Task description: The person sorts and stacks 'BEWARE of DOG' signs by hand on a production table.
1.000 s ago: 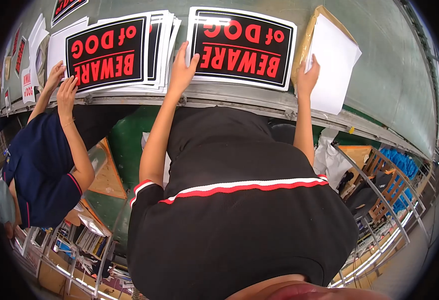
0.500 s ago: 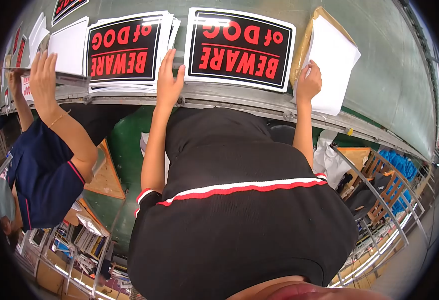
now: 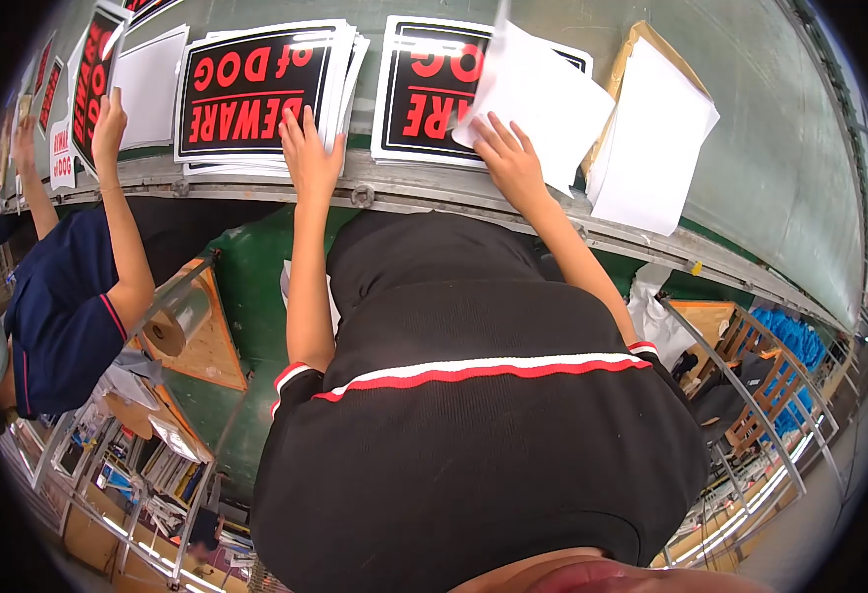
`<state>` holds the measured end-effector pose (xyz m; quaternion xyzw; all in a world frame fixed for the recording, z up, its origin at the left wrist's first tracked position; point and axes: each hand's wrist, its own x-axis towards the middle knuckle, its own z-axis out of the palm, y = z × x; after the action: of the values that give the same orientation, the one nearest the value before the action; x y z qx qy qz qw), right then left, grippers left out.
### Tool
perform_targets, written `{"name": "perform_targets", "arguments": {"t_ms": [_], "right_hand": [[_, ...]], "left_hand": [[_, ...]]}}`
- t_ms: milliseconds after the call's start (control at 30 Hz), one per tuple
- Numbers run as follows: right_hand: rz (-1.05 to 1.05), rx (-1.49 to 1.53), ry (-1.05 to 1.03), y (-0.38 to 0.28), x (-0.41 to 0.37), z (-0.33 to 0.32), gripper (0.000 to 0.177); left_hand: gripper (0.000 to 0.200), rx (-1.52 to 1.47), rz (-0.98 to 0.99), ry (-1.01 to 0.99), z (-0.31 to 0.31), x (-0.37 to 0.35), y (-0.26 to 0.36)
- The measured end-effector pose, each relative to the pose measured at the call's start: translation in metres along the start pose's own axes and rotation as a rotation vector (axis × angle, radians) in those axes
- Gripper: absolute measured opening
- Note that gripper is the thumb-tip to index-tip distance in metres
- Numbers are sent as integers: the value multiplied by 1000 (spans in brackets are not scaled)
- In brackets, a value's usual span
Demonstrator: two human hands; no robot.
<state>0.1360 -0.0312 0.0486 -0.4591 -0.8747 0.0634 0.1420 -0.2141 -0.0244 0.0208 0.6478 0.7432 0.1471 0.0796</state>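
Observation:
A white sheet (image 3: 542,104) slants over the right part of a black-and-red "BEWARE of DOG" sign (image 3: 419,89), its far edge raised. My right hand (image 3: 513,163) is on the sheet's near edge, fingers spread and thumb side hidden; whether it grips the sheet is unclear. On the near right corner of another pile of the same signs (image 3: 246,94) rests my left hand (image 3: 310,158), fingers apart, holding nothing. To the right of the white sheet lies a stack of white sheets (image 3: 656,138) on brown paper (image 3: 641,40).
A metal rail (image 3: 414,183) runs along the table's near edge. At the left a co-worker (image 3: 68,306) in a dark blue shirt holds up a sign (image 3: 93,84). A metal rack (image 3: 750,395) and blue material (image 3: 789,341) are at the right.
My right hand has moved left from the white stack with a sheet, now over the sign. My left hand has shifted left onto the other pile. The co-worker's sign is now raised upright.

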Motion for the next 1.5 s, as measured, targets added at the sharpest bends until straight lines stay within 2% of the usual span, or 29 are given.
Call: {"name": "perform_targets", "arguments": {"t_ms": [500,700,800,867,933,1000,1033,1133,1167,1267,1400,1500], "right_hand": [[-169,-45,-51,4,-2,6,21],[-167,-90,-79,4,-5,5,22],[65,213,66,-18,11,-5,24],[339,724,-33,-30,26,4,30],[581,1221,-114,-48,42,8,37],[778,1714,-180,-68,61,0,42],[901,1659,-197,-77,71,-15,42],[777,1684,-76,-64,61,1,39],[819,1629,-73,-56,59,0,35],[860,1547,-44,-34,41,10,37],[851,1401,1,23,6,5,37],[973,1347,100,62,-19,-12,38]], "left_hand": [[75,50,38,-52,-10,-2,9],[77,68,3,-120,-26,-2,27],[79,13,-23,-201,-44,-5,49],[80,-27,1,-251,-67,-5,79],[81,-78,-40,-392,-92,-4,115],[78,-148,83,-292,-93,-15,136],[76,-166,133,-296,-92,-20,144],[71,-283,232,-398,-105,-25,165],[69,-247,227,-461,-111,-25,171],[65,-293,371,-305,-98,-24,162],[50,-357,374,-8,-101,-4,146],[44,-449,191,3,-106,16,124]]}}
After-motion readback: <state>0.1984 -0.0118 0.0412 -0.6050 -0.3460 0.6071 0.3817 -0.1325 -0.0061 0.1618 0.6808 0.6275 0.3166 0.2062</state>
